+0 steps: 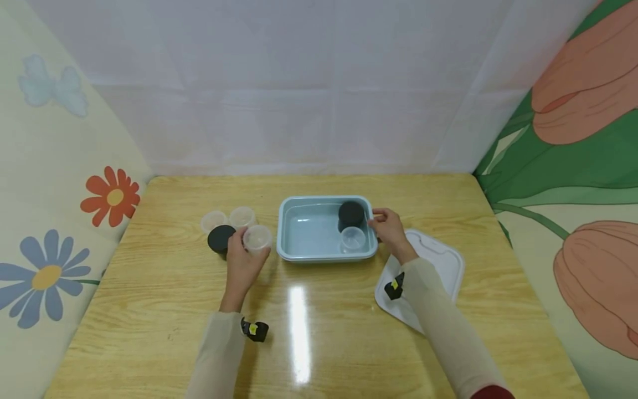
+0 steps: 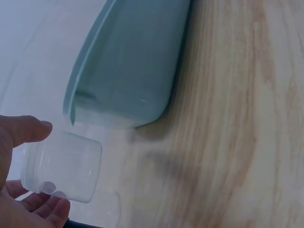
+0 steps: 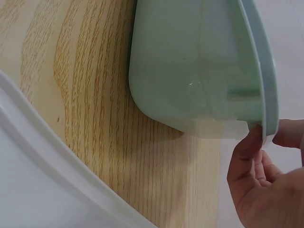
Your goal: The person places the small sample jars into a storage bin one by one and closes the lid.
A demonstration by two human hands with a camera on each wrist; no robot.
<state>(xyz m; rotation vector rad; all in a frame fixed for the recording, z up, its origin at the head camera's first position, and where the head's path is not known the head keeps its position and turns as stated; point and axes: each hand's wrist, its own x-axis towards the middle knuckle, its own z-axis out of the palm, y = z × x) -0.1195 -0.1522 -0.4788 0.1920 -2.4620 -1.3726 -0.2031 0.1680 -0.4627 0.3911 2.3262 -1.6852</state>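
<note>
My left hand (image 1: 242,265) grips a small clear plastic jar (image 1: 258,237) between thumb and fingers, just left of the light blue tub (image 1: 309,257). In the left wrist view, the ribbed end of this clear jar (image 2: 71,166) faces the palm. My right hand (image 1: 391,230) pinches the tub's right rim; the right wrist view shows the thumb and fingers on either side of the tub wall (image 3: 199,71). Inside the tub, at its right end, are a black-topped jar (image 1: 351,213) and a clear jar (image 1: 353,238).
Beside the left hand stand a black-topped jar (image 1: 221,239) and two clear jars, one at the left (image 1: 213,220) and one behind (image 1: 242,215). A white tub lid (image 1: 446,266) lies on the wooden table (image 1: 149,288), partly under the right forearm.
</note>
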